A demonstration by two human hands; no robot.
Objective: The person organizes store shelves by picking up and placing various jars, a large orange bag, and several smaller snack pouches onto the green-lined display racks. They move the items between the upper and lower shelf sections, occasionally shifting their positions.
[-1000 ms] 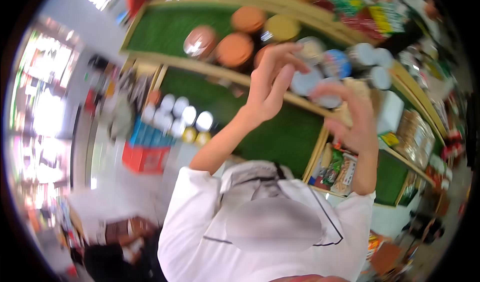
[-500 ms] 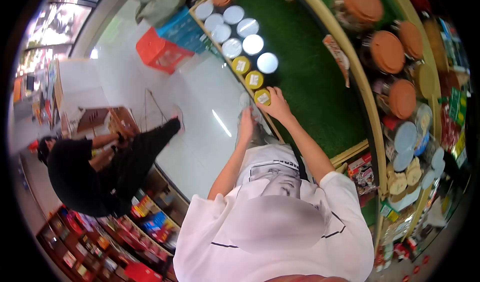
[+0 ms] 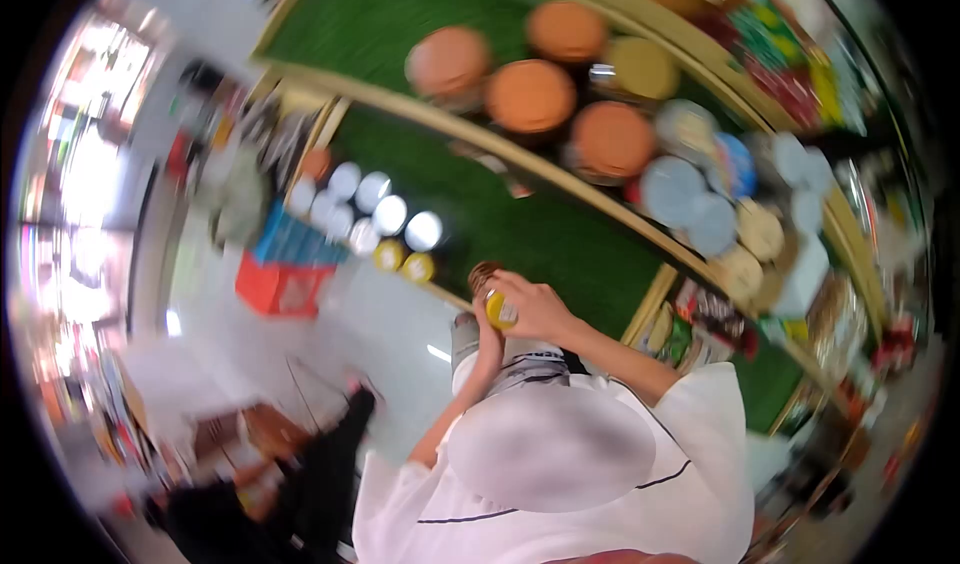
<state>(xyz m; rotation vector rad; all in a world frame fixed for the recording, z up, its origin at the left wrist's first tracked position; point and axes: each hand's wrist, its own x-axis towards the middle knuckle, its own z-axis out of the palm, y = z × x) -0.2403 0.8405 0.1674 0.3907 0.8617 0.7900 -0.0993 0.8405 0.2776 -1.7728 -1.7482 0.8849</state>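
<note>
Held in front of my body is a small jar (image 3: 484, 276), tilted, its yellow lid (image 3: 502, 310) facing me. My right hand (image 3: 540, 309) is closed around it from the right. Against the lower left side of the same jar, my left hand (image 3: 488, 342) is closed too, its fingers partly hidden. On the green-lined lower shelf (image 3: 560, 239), two more yellow-lidded jars (image 3: 418, 267) stand at the front edge, beside several jars with white lids (image 3: 390, 214). The jar's contents are too blurred to make out.
Large jars with orange lids (image 3: 530, 96) and jars with pale blue lids (image 3: 672, 190) fill the upper shelf. A wooden rail (image 3: 590, 209) edges it. A red stool (image 3: 280, 286) and a blue box (image 3: 295, 236) stand left. A person in black (image 3: 310, 494) is at lower left.
My right hand has lifted the yellow-lidded jar off the shelf edge and brought it to my left hand, which now touches it. My view has turned toward the upper shelf.
</note>
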